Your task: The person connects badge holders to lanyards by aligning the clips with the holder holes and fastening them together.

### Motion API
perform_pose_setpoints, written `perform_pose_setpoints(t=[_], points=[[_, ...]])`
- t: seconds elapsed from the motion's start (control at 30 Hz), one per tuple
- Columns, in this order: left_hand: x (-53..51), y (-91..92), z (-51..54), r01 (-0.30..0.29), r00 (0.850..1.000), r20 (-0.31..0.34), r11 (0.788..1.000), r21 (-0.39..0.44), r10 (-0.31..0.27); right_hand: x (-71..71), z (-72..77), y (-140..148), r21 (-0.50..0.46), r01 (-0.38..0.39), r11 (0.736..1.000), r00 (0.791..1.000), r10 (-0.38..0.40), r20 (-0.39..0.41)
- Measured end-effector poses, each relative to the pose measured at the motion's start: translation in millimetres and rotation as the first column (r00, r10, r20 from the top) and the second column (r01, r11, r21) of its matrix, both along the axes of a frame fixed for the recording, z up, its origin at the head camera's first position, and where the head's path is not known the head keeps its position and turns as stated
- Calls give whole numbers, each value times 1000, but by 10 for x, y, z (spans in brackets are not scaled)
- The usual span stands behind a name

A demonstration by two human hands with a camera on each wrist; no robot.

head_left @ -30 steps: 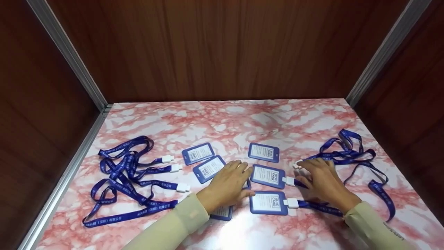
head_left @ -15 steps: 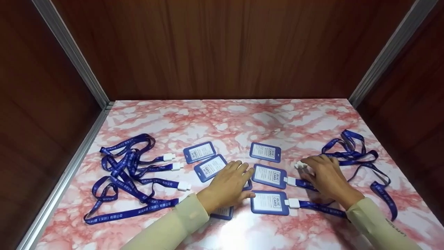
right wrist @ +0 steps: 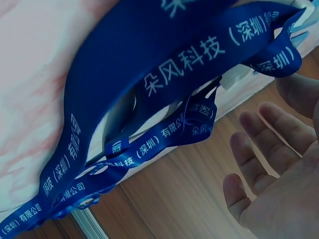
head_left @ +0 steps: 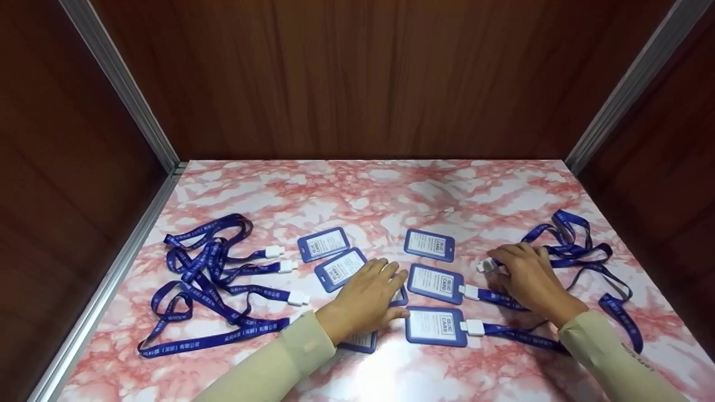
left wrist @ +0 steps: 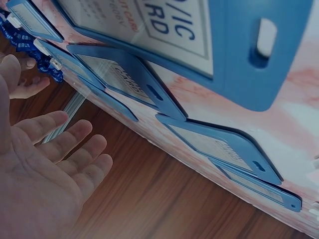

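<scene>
My left hand (head_left: pixel 363 298) is held over the left column of blue card holders, fingers extended, holding nothing. It partly covers a tilted card holder (head_left: pixel 338 271), another card holder (head_left: pixel 399 296) and the lowest one (head_left: pixel 363 341). In the left wrist view its palm and loose fingers (left wrist: pixel 75 144) are apart from the holders. My right hand (head_left: pixel 528 279) is at a white lanyard clip (head_left: pixel 485 266), fingertips beside or over it; contact is unclear. In the right wrist view its fingers (right wrist: pixel 264 144) are spread and relaxed, near a blue lanyard (right wrist: pixel 199 59).
Two holders, a middle one (head_left: pixel 435 283) and a lower one (head_left: pixel 435 326), lie against lanyard clips; another holder (head_left: pixel 429 245) lies above them. A tangle of blue lanyards (head_left: pixel 209 273) lies left, more lanyards (head_left: pixel 575 251) right. Wooden walls (head_left: pixel 368 78) enclose the marbled table (head_left: pixel 380 195).
The right hand has shifted slightly to the right, showing more of the clip and the strap beneath it. The left hand has stayed in place. The head view has shifted a little.
</scene>
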State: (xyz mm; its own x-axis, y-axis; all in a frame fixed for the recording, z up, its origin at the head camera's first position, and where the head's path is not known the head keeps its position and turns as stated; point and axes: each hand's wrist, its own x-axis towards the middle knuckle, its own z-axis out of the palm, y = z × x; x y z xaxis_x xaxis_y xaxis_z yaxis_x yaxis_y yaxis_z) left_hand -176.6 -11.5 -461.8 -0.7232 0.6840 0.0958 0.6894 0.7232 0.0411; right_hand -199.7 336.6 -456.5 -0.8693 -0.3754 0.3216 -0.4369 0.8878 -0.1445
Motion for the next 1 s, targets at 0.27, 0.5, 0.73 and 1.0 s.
perform_pose_setpoints(t=[0.27,0.5,0.73,1.0], points=[[4,-32,11,-6,1000,2,1000,-6,6,-71,10,24,26,-7,1000,1000,7,-23],[3,-49,-3,3,1000,-25,1000,3,-3,-121,-5,11,55,-37,998,998,40,-47],[-4,-52,3,-7,1000,3,1000,8,7,-177,-40,-1,85,-40,996,999,39,15],[-26,-62,-4,-13,1000,13,1000,12,13,-232,-83,-17,79,-40,996,998,36,50]])
